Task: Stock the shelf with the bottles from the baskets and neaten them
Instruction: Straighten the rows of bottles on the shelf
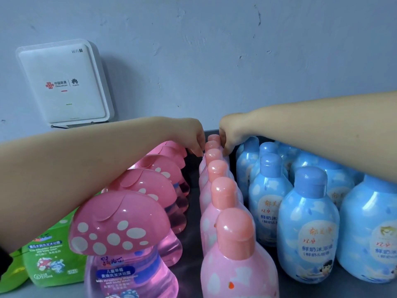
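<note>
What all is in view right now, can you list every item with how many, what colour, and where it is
Mushroom-cap bottles: at least five, clear pink with white-spotted pink caps, one row at left, front to back.
Peach-capped bottles: about seven, pale pink, one centre row running to the back.
Blue bottles: at least eight, light blue with blue caps, several rows at right.
Green bottles: at least one, green, far left, mostly hidden under the forearm.
Router: one, white, upright against the wall at back left.
Shelf: one, dark grey, under the bottles.
Wall: pale grey, behind.
Left hand: fingers touching the centre row's back bottles from the left.
Right hand: touching them from the right.
</note>
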`<act>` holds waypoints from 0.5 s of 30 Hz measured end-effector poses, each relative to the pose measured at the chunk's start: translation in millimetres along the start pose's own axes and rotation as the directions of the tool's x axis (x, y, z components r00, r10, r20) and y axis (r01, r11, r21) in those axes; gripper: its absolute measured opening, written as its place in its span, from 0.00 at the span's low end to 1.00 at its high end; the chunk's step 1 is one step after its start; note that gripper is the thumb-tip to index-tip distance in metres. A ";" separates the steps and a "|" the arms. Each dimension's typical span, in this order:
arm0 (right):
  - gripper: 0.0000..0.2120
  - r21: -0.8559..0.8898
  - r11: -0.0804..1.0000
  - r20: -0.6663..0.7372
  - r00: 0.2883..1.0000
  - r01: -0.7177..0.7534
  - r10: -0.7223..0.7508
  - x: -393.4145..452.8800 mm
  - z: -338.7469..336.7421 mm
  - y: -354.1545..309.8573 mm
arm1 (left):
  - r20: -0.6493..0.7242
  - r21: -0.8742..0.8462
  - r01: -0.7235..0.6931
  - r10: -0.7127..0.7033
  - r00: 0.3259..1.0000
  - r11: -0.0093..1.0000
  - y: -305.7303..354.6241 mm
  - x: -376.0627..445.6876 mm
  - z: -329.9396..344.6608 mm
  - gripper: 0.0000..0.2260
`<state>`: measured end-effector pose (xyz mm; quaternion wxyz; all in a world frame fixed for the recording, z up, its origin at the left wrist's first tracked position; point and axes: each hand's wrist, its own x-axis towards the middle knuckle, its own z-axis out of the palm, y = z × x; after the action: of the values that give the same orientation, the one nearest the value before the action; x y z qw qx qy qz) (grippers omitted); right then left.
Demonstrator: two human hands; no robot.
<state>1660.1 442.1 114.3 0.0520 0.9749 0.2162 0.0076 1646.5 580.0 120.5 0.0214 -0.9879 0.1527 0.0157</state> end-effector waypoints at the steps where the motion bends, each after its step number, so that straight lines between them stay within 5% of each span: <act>1: 0.15 0.002 1.000 0.003 1.000 -0.004 0.004 0.5 1.1 -0.1 | 0.001 0.008 -0.012 0.012 1.000 1.000 -0.4 2.5 1.2 0.07; 6: 0.15 0.001 1.000 0.012 1.000 -0.015 0.015 -0.6 3.8 -1.6 | -0.024 0.026 -0.025 0.026 0.999 0.999 0.8 4.1 4.5 0.16; 15: 0.12 0.005 0.999 -0.024 0.999 0.034 -0.034 2.0 5.7 -6.3 | -0.053 0.026 0.017 -0.016 0.998 1.000 0.2 3.6 7.1 0.14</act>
<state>1659.4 448.0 107.9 0.0470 0.9711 0.2334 0.0176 1649.7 579.1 113.3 0.0307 -0.9888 0.1454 -0.0126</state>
